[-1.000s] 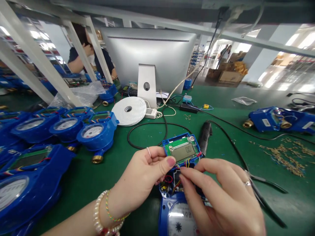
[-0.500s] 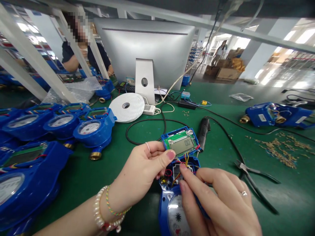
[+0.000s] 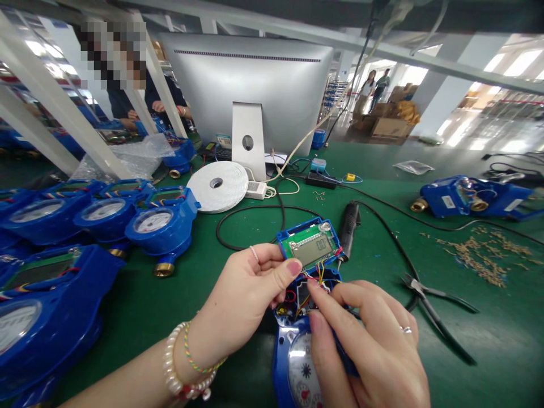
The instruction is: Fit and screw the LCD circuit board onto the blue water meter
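Note:
A blue water meter [image 3: 293, 362] lies open on the green mat in front of me. Its blue lid with a green circuit board and LCD [image 3: 309, 245] is tipped up at the far end. My left hand [image 3: 246, 294] pinches the lid's near left corner between thumb and fingers. My right hand [image 3: 365, 345] rests over the meter's body, its fingertips down among the coloured wires [image 3: 312, 281] in the open compartment. The dial face shows below my right hand.
Several blue meters [image 3: 157, 226] crowd the left side. A black screwdriver [image 3: 348, 226], black pliers [image 3: 437, 317], loose screws [image 3: 480, 255] and another meter [image 3: 467, 198] lie right. A white tape roll [image 3: 217, 186], monitor [image 3: 250, 90] and cables sit behind; a person works far left.
The view has dropped slightly, so more of the dial shows. My right fingertips have shifted a little deeper among the wires. My left hand keeps its pinch on the lid.

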The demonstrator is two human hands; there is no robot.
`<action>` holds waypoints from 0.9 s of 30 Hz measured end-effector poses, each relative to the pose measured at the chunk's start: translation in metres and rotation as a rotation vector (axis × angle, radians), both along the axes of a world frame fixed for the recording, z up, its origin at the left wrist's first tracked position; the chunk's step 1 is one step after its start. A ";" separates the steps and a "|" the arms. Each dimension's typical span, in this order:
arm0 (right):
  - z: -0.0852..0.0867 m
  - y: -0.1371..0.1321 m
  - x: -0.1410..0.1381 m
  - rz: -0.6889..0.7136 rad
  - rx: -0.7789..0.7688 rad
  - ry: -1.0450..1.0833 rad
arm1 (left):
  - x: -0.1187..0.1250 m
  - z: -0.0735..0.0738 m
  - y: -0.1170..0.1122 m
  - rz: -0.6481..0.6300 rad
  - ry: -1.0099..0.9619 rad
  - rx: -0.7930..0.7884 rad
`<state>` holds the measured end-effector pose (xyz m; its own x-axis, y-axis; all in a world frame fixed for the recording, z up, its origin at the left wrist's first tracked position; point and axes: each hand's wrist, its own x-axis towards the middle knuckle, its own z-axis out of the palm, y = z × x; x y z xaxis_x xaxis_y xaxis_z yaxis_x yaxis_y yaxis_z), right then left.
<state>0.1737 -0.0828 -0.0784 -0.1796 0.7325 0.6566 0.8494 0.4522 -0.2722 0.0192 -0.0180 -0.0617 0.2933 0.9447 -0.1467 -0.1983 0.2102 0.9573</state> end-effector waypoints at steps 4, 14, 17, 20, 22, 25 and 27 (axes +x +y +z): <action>0.000 0.001 0.002 0.015 -0.024 0.026 | 0.000 0.000 0.000 0.001 0.004 0.005; 0.004 0.001 -0.001 0.044 -0.036 0.129 | 0.000 0.000 -0.002 -0.014 -0.019 -0.010; 0.005 -0.001 0.005 0.020 -0.003 0.044 | 0.000 -0.001 -0.002 -0.014 -0.011 -0.012; 0.003 -0.002 0.008 0.024 -0.019 0.004 | 0.000 -0.002 -0.002 -0.013 -0.011 -0.009; 0.001 -0.002 0.007 0.029 -0.035 0.019 | 0.000 -0.002 -0.002 -0.007 -0.009 -0.003; -0.003 -0.003 0.006 0.020 -0.059 0.059 | 0.000 -0.001 -0.002 -0.019 -0.007 0.002; -0.004 -0.003 0.006 0.015 -0.070 0.067 | 0.000 -0.001 -0.002 -0.028 -0.008 0.003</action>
<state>0.1795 -0.0860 -0.0826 -0.1485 0.7746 0.6147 0.8216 0.4426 -0.3592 0.0192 -0.0196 -0.0624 0.3205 0.9366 -0.1413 -0.1998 0.2127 0.9565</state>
